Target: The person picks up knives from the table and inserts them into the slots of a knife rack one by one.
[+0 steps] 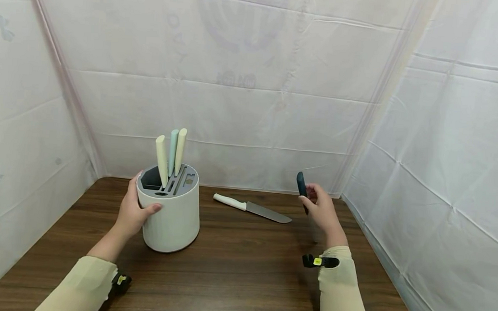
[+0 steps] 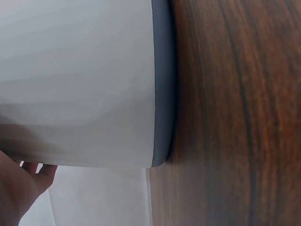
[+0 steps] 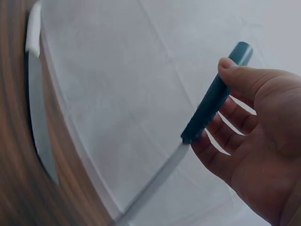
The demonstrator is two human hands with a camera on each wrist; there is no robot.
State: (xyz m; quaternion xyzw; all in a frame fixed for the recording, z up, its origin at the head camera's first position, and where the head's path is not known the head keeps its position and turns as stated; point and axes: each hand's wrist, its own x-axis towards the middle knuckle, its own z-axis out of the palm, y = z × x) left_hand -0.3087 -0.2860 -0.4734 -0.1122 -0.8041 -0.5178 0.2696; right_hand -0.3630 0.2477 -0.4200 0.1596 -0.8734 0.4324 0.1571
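Note:
My left hand [image 1: 134, 210] grips the side of a white round knife block [image 1: 175, 222], thumb across its front and the other fingers behind it. In the left wrist view the block's white wall [image 2: 84, 84] and dark base stand on the wood. Two cream-handled knives [image 1: 161, 159] and one light-blue-handled knife [image 1: 173, 150] are upright in its grey slotted top. On the right, my right hand [image 1: 321, 208] pinches a dark teal knife handle [image 3: 211, 101] between thumb and fingers. Its blade [image 3: 155, 183] slants down in the right wrist view.
A white-handled knife [image 1: 251, 207] lies flat on the brown wooden table [image 1: 231, 279], between the block and my right hand, its blade pointing right. White sheeting [image 1: 251, 117] hangs behind the table and on both sides.

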